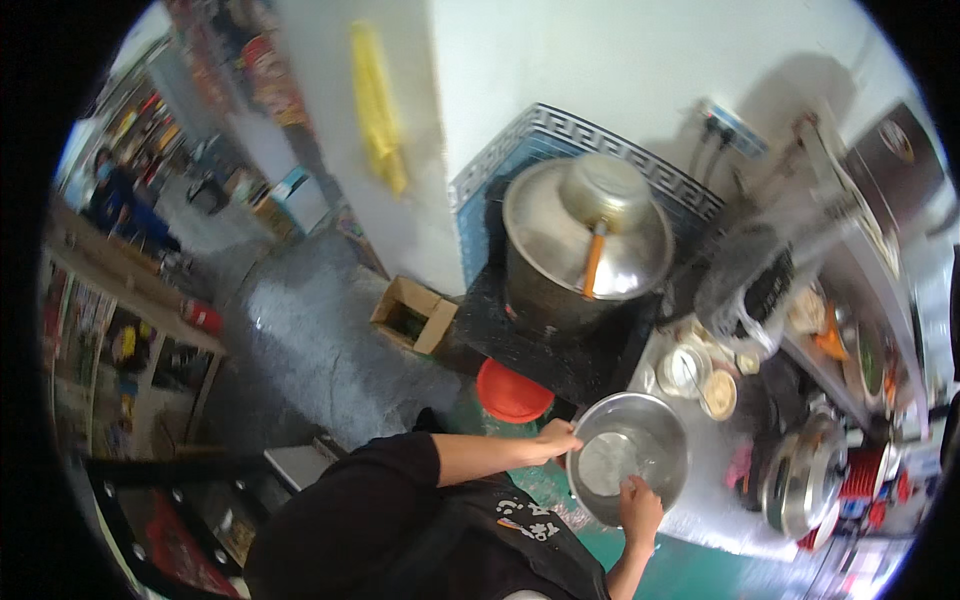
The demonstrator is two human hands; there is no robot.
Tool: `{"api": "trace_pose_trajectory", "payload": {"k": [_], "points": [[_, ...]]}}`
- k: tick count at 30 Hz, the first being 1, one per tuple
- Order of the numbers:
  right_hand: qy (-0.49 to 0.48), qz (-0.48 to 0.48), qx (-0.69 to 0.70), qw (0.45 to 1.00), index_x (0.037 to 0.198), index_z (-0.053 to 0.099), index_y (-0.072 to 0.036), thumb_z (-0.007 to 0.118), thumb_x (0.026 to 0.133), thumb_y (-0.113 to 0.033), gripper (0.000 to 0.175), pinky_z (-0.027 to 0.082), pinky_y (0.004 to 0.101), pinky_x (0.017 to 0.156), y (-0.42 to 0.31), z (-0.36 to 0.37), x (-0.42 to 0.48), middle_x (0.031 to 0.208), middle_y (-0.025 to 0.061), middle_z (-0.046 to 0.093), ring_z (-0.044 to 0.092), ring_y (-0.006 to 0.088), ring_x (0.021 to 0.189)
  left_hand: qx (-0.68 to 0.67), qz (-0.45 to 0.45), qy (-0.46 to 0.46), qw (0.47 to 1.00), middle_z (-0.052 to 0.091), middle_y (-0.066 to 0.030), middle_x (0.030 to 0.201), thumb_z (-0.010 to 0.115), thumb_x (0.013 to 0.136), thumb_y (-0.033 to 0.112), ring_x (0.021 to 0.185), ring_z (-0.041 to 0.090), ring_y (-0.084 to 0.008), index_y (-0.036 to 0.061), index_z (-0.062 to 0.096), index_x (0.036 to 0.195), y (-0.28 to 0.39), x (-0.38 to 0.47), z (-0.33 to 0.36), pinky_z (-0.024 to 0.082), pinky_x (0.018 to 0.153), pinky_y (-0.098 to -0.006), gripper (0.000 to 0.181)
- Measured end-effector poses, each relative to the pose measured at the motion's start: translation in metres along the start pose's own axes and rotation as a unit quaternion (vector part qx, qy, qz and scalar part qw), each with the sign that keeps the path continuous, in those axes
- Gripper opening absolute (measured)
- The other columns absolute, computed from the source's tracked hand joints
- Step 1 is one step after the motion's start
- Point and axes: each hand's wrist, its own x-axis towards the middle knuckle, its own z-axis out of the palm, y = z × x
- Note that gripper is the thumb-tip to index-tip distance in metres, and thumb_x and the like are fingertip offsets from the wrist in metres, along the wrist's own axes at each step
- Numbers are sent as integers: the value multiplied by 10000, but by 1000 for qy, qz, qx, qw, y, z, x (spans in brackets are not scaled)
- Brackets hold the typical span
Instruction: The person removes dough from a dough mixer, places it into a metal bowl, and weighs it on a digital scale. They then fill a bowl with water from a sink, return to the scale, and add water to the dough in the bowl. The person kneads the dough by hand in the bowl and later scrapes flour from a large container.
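Before me, at the edge of a light worktop [750,517], is a large round metal basin [670,480]. My left hand [553,441] grips the basin's rim on the side near the red tub. Over the inside of the basin is my right hand [640,506], fingers curled; whether it holds anything is hard to see. A pale round patch shows in the bottom of the basin, and I cannot tell if it is water, flour or a thing lying there. A jar with white contents [684,371] and a bowl of pale yellowish stuff [720,395] stand beside the basin.
A big lidded pot [555,300] stands on a black stove [525,360], with an orange-handled pan [607,191] on its lid. Below are a red plastic tub [514,390] and an open cardboard box [427,304]. A lidded steel pot [802,476] stands at right. Far left is another person [131,202].
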Motion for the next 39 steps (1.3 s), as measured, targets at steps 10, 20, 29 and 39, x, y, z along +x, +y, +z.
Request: {"api": "trace_pose_trajectory", "payload": {"k": [10, 20, 29, 39], "points": [[-91, -408, 77, 905, 1005, 625, -78, 665, 730, -135, 284, 469, 374, 760, -210, 57, 50, 970, 108, 577, 559, 292, 913, -77, 60, 295, 950, 592, -66, 641, 642, 665, 84, 525, 550, -146, -26, 647, 752, -51, -137, -248, 424, 468, -294, 140], [-119, -464, 270, 835, 1031, 593, -33, 613, 747, 2, 286, 467, 332, 738, -560, 144, 70, 981, 129, 522, 549, 243, 817, -295, 143, 481, 813, 598, -79, 645, 605, 699, 56, 532, 583, -172, -48, 623, 771, -61, -269, -510, 497, 476, -318, 127], [-167, -569, 213, 777, 1056, 579, -38, 581, 785, -54, 272, 475, 303, 684, -837, 157, 93, 984, 120, 557, 570, 227, 751, -438, 121, 533, 714, 595, -102, 743, 596, 687, 74, 645, 597, -205, -14, 597, 803, -56, -352, -752, 525, 564, -369, 146], [-205, -654, 102, 721, 1047, 583, -34, 551, 811, -127, 256, 471, 374, 737, -1239, 217, 119, 944, 124, 610, 590, 307, 844, -510, 100, 615, 593, 598, -104, 754, 575, 704, 26, 632, 596, -209, -35, 581, 832, -7, -452, -1026, 521, 550, -350, 142]]}}
